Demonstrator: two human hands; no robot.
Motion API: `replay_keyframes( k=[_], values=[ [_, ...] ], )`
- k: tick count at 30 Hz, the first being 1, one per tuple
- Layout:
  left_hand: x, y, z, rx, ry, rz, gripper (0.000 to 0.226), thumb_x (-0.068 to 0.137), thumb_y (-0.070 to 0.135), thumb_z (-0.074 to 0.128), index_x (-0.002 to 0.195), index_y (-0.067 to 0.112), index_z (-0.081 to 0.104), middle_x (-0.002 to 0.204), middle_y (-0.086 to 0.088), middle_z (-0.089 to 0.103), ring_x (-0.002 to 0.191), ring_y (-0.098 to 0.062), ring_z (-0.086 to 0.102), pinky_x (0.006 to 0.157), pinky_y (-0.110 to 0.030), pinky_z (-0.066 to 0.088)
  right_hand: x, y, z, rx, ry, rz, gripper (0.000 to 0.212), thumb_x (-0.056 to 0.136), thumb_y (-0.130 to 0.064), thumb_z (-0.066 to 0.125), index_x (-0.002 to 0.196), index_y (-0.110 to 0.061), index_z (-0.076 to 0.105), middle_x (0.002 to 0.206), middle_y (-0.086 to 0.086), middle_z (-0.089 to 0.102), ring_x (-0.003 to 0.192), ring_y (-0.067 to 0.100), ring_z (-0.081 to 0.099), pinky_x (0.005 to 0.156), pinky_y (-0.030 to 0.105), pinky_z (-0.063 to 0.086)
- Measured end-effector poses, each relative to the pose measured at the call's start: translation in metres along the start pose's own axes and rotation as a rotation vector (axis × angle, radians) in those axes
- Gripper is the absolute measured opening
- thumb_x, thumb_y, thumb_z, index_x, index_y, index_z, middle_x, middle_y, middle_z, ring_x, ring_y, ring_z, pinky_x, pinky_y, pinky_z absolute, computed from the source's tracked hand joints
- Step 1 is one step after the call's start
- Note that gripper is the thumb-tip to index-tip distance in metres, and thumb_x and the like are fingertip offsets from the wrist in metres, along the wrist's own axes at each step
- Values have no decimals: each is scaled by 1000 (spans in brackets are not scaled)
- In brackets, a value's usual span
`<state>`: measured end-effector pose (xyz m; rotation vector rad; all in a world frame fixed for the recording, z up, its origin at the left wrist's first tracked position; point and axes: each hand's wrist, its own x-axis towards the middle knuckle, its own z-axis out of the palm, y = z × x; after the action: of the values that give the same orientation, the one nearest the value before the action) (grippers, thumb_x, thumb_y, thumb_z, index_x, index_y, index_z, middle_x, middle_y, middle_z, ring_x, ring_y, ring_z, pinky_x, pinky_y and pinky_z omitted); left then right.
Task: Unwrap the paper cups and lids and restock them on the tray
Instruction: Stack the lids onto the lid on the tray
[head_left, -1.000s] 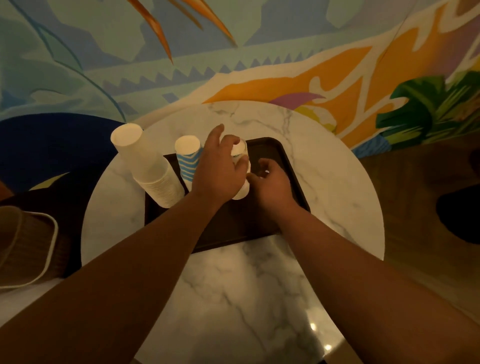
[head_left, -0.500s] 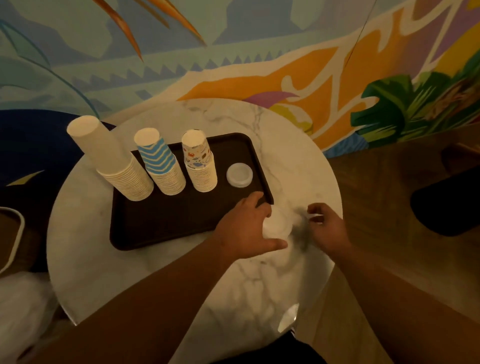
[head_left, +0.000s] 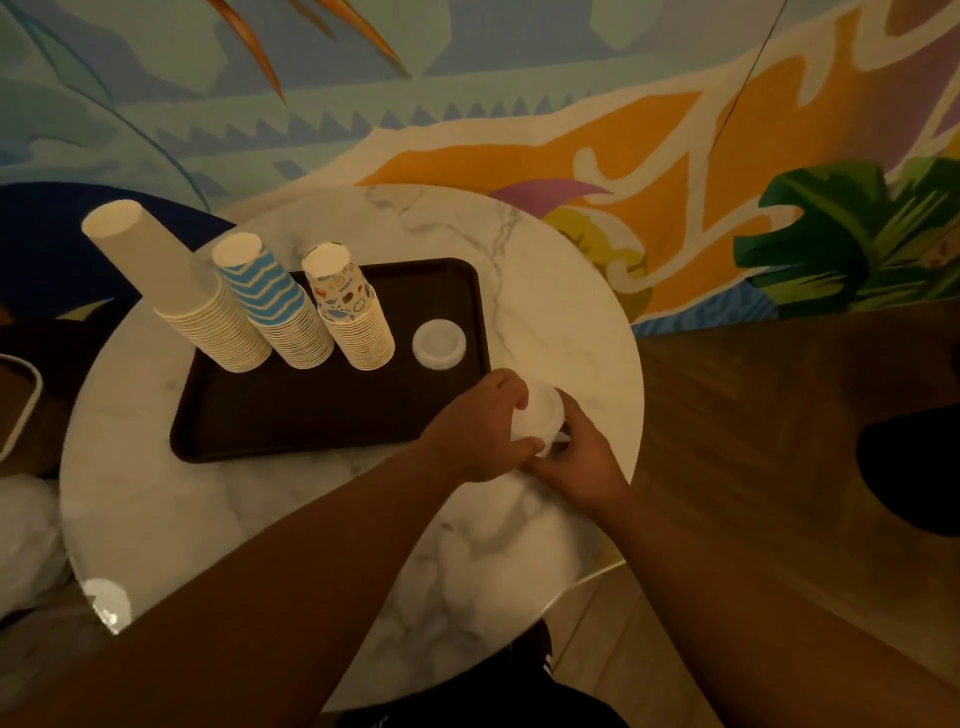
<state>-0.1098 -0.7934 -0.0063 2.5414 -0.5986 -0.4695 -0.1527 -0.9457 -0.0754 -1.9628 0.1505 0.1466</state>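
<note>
Head view. Nearest: both forearms reach forward over the round marble table (head_left: 218, 519).

Left hand (head_left: 480, 434) and right hand (head_left: 582, 467) meet just past the tray's near right corner, over bare tabletop. Between them sits a pale stack of lids (head_left: 540, 415). Left fingers curl over its left and far side; right fingers curl against its near right edge. Both hands grip the same stack. Whether a clear wrapper covers it: cannot tell, too pale and blurred.

Key relation: the stack is off the tray, just beside its right edge. The tray (head_left: 291, 415) lies to the left and slightly beyond the hands. Left hand is the nearer one to the tray. Stack's long axis appears roughly upright, tipped a little.

Farther, on the tray: one loose lid pile (head_left: 439, 344) near the right end, with open tray floor in front of it. Beyond and leftward, three upside-down stacks in a row: patterned cups (head_left: 353, 317), blue striped cups (head_left: 275, 306), plain white cups (head_left: 182, 291).

Judgement: the lids likely need unwrapping, then a short carry leftward beside the existing pile.
</note>
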Motion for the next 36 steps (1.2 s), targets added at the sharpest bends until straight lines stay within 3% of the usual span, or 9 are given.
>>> replay_keyframes(
  k=[6,9,13,15,20,25,30,33,36],
  values=[
    [45,-11,-15,-18,13,6,44,82,37,73,111,13,50,128,-2,49,110,-20,51,89,-27,42,44,-8,-5,49,56,-12,69,79,-32,79,135,-34,39,123,-13,50,111,8,50,89,23,41],
    [65,-13,-17,-25,28,35,44,81,36,74,109,12,51,125,-2,50,109,-21,51,87,-27,40,60,-4,-12,66,77,-23,71,76,-28,81,133,-35,39,123,-12,52,112,11,52,88,22,42],
    [76,-8,-20,37,11,63,57,77,46,73,118,13,51,141,-5,41,122,-24,46,89,-25,36,70,-2,-12,71,87,2,69,80,-27,78,136,-33,39,123,-13,50,109,8,51,77,5,38],
    [80,-4,-22,108,30,79,60,78,50,71,121,13,52,144,-6,40,125,-24,44,95,-29,38,71,-2,-12,82,93,12,72,77,-29,81,137,-31,40,124,-11,52,111,11,53,78,9,40],
    [85,-4,-22,79,112,114,48,77,48,73,110,16,56,122,1,54,106,-17,52,85,-27,42,73,-4,-12,118,133,-9,81,68,-27,88,130,-36,37,127,-10,51,116,13,51,89,17,43],
    [77,-9,-35,-50,246,137,49,76,45,76,110,13,59,122,-2,58,115,-17,52,90,-19,32,72,-1,-9,101,141,12,92,63,-31,90,137,-34,35,132,-11,49,117,11,50,93,26,47],
    [69,-57,-40,-58,483,-141,45,85,38,69,118,12,54,136,-7,50,127,-18,43,104,-30,36,71,3,6,73,209,-3,96,62,-31,90,141,-28,35,140,-8,46,123,5,40,105,24,34],
    [71,-89,-29,18,381,-286,49,89,35,64,129,11,50,152,-13,32,142,-27,29,113,-39,32,70,10,15,62,249,24,98,61,-36,90,142,-28,35,139,-9,46,122,5,40,103,23,33],
    [80,-101,-16,31,335,-285,51,90,33,63,134,12,47,156,-11,26,143,-28,25,114,-39,30,71,16,18,48,292,16,98,60,-39,90,141,-26,36,136,-9,48,121,6,43,102,24,35]
  ],
)
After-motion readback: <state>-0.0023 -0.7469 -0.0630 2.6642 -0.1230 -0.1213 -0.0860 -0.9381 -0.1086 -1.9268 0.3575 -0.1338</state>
